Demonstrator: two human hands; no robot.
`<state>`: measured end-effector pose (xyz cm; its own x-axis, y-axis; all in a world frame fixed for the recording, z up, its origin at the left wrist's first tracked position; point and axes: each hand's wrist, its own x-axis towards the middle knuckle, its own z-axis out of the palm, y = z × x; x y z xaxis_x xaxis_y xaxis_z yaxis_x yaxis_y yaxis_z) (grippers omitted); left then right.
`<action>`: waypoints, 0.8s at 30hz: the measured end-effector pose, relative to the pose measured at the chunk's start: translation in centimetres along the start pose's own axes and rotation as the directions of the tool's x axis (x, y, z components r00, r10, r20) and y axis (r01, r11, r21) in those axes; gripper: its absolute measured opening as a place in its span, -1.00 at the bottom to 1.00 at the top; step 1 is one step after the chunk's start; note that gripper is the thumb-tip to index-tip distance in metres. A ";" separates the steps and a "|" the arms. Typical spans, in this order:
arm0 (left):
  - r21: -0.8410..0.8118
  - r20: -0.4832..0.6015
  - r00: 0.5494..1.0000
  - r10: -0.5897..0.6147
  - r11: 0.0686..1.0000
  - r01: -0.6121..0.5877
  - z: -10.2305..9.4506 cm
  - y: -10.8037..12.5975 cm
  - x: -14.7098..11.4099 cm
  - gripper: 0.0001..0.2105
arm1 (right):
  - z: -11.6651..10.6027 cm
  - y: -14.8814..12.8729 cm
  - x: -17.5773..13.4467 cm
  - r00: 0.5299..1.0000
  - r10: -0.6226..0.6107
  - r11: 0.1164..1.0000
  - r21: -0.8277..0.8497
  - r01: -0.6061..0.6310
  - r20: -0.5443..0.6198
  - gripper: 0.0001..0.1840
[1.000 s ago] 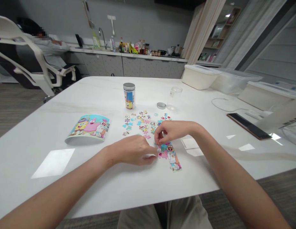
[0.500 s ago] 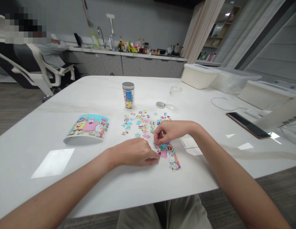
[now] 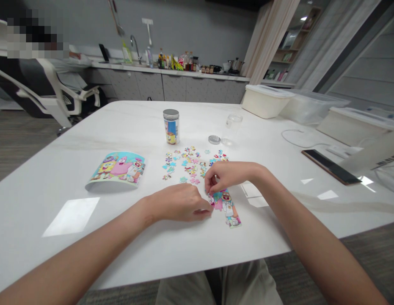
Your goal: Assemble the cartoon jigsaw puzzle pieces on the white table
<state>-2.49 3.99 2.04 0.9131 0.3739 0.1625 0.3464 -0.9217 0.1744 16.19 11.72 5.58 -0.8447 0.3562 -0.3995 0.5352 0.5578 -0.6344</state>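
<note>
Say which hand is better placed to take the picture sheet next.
Left hand, probably: it is nearer the picture sheet, left of the joined puzzle pieces; the right hand is farther off.

left arm (image 3: 98, 250) and right arm (image 3: 306, 226) slant inward; the left hand (image 3: 179, 202) is low, back upward, loosely curled; the right hand (image 3: 230, 174) arches beside it, fingers (image 3: 210, 180) bent down.

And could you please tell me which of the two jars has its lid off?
The clear jar on the right, beside a loose silver lid; the cartoon-printed jar is capped.
</note>
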 end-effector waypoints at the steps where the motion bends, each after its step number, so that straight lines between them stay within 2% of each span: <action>1: 0.001 -0.001 1.000 0.000 1.000 0.000 0.0 0.0 0.0 -0.81 | 0.0 0.0 0.0 1.000 0.000 1.000 -0.002 0.000 -0.002 -0.79; 12: -0.006 -0.010 1.000 -0.006 1.000 0.006 0.0 0.0 -0.1 -0.81 | 0.1 -0.3 0.0 1.000 -0.022 1.000 0.013 0.022 0.000 -0.86; 20: -0.006 -0.022 1.000 -0.003 1.000 0.003 0.0 0.0 -0.1 -0.79 | -0.3 0.1 -0.5 0.995 -0.048 0.998 -0.033 0.045 -0.089 -0.91; 24: 0.000 -0.016 1.000 -0.007 1.000 0.007 -0.1 0.1 -0.1 -0.79 | -0.2 0.2 -0.4 0.997 -0.028 0.999 -0.036 0.026 -0.070 -0.91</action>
<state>-2.56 3.90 2.12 0.9072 0.3816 0.1770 0.3525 -0.9193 0.1753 16.65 11.86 5.77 -0.8572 0.3916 -0.3343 0.5130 0.5935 -0.6201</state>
